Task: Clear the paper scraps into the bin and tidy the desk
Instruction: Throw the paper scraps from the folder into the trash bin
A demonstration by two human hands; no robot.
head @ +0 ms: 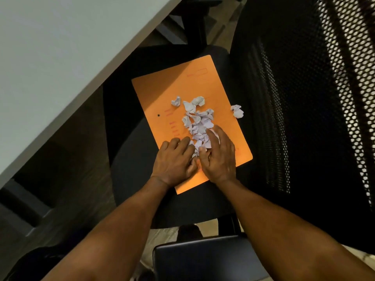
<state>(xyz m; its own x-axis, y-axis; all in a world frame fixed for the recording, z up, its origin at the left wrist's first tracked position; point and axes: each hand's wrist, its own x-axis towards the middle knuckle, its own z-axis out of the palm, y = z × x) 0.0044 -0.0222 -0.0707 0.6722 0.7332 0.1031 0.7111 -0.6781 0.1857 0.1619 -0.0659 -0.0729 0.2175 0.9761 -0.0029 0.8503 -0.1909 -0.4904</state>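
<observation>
A pale grey desk top fills ten o'clock. A black mesh-backed office chair stands at three o'clock over a dim floor.

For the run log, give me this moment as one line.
both hands: left hand, right hand | gathering paper scraps | on orange folder | on chair seat | stray scrap

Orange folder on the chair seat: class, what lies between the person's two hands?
In the head view, crumpled paper scraps lie piled on the orange folder between the left hand and the right hand.
</observation>
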